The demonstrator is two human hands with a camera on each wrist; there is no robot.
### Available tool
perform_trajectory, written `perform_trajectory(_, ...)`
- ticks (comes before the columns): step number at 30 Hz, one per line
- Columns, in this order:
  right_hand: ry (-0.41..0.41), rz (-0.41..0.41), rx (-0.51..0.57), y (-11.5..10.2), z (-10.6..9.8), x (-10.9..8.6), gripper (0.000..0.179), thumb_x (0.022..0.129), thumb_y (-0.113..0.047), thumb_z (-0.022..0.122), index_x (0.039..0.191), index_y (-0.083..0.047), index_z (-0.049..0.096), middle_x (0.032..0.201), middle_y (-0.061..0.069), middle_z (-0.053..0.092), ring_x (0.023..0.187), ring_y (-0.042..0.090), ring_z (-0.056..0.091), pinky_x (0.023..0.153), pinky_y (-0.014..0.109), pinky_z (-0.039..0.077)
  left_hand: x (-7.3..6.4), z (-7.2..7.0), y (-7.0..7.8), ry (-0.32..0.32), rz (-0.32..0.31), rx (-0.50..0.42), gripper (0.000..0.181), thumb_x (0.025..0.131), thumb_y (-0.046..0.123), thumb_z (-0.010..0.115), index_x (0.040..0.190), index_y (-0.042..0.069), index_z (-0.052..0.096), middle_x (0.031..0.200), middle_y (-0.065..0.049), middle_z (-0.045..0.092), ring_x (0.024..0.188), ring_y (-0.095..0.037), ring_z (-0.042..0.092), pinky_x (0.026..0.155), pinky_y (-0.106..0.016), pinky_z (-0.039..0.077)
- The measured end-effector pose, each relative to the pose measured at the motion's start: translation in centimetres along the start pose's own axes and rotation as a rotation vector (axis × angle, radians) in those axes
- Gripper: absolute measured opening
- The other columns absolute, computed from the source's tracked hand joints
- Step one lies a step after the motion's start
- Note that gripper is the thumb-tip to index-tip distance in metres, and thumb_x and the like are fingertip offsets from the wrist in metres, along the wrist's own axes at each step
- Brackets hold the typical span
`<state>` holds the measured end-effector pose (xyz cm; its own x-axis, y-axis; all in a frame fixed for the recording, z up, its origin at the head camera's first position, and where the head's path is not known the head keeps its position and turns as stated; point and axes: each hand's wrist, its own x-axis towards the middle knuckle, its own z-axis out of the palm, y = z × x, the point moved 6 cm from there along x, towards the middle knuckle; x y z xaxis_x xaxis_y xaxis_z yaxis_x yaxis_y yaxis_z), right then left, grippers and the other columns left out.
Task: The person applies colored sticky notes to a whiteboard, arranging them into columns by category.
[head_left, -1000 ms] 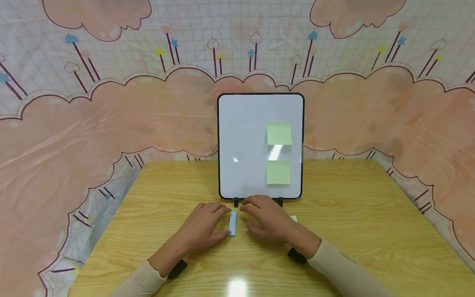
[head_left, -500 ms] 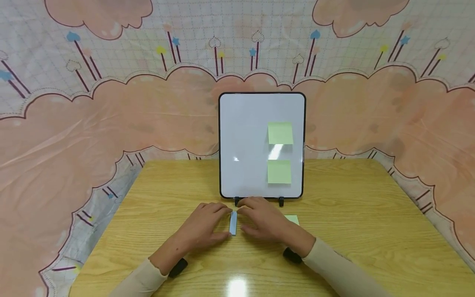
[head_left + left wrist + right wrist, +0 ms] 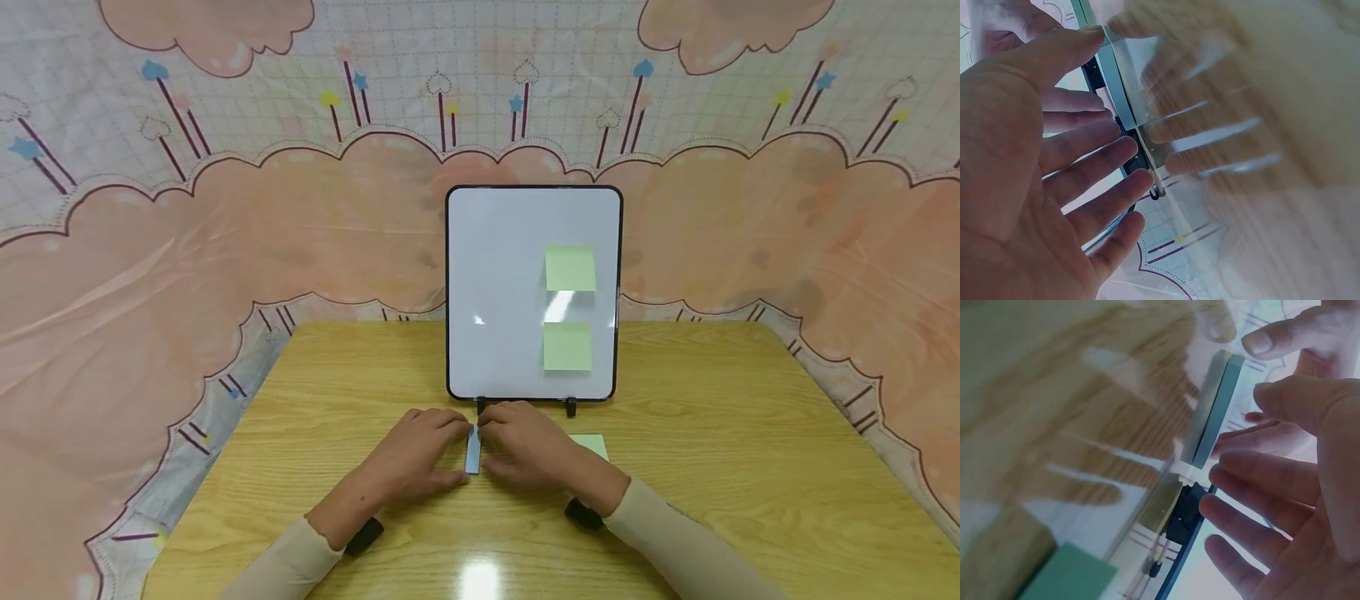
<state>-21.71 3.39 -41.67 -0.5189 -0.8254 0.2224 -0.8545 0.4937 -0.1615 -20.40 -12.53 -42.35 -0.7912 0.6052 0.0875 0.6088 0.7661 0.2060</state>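
Note:
A narrow light-blue strip (image 3: 472,451) lies flat on the table between both hands; in the right wrist view the blue strip (image 3: 1219,409) shows some thickness. To its left is my left hand (image 3: 416,457), thumb beside the near end and fingertips by the far end. My right hand (image 3: 528,446) faces it from the right, fingers close to the far end. Both hands' fingers are spread and fairly straight, as my left hand (image 3: 1041,144) shows in the left wrist view. Whether the fingertips touch the strip is hard to tell.
A whiteboard (image 3: 498,292) with a black frame stands upright behind the hands on black feet. Two pale green sticky notes (image 3: 570,268) hang on its right half. Another pale green note (image 3: 592,445) lies on the wooden table (image 3: 712,467), partly behind my right forearm.
My right hand has moved left and slightly nearer, closing in on the strip and uncovering more of the green note on the table. The left hand has barely moved.

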Motion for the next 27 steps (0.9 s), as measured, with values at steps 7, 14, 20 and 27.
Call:
perform_trajectory(7, -0.033, 0.028, 0.008, -0.1, 0.2, 0.7, 0.030, 0.095, -0.032, 0.079, 0.113, -0.008, 0.079, 0.124, 0.003, 0.070, 0.116, 0.021, 0.066, 0.104, 0.040, 0.052, 0.3, 0.1, -0.1, -0.012, 0.012, -0.002, 0.061, 0.091, 0.048, 0.082, 0.139, 0.014, 0.068, 0.140, 0.000, 0.066, 0.134, -0.023, 0.059, 0.108, -0.048, 0.046)
perform_trajectory(14, -0.039, 0.023, -0.008, -0.2, 0.3, 1.3, 0.024, 0.092, -0.035, 0.082, 0.099, -0.012, 0.078, 0.119, 0.001, 0.070, 0.106, 0.018, 0.067, 0.096, 0.037, 0.055, 0.5, 0.2, -0.1, -0.011, 0.026, 0.012, 0.059, 0.090, 0.049, 0.083, 0.136, 0.014, 0.070, 0.139, 0.000, 0.067, 0.132, -0.023, 0.060, 0.107, -0.047, 0.047)
perform_trajectory(20, -0.074, 0.045, -0.016, -0.1, 0.3, 1.5, 0.026, 0.090, -0.035, 0.083, 0.102, -0.013, 0.079, 0.120, 0.000, 0.069, 0.105, 0.018, 0.067, 0.096, 0.036, 0.055, 0.6, 0.2, -0.3, -0.020, 0.022, 0.002, 0.059, 0.090, 0.049, 0.083, 0.136, 0.013, 0.071, 0.138, 0.000, 0.067, 0.132, -0.023, 0.060, 0.107, -0.047, 0.047)
perform_trajectory(27, -0.093, 0.065, -0.004, 0.1, 0.4, 1.5, 0.027, 0.090, -0.034, 0.084, 0.106, -0.013, 0.079, 0.121, 0.000, 0.067, 0.104, 0.017, 0.066, 0.096, 0.036, 0.055, 0.8, 0.2, -0.4, -0.046, 0.015, -0.012, 0.059, 0.093, 0.048, 0.081, 0.138, 0.012, 0.069, 0.140, 0.000, 0.066, 0.133, -0.022, 0.060, 0.109, -0.047, 0.046)
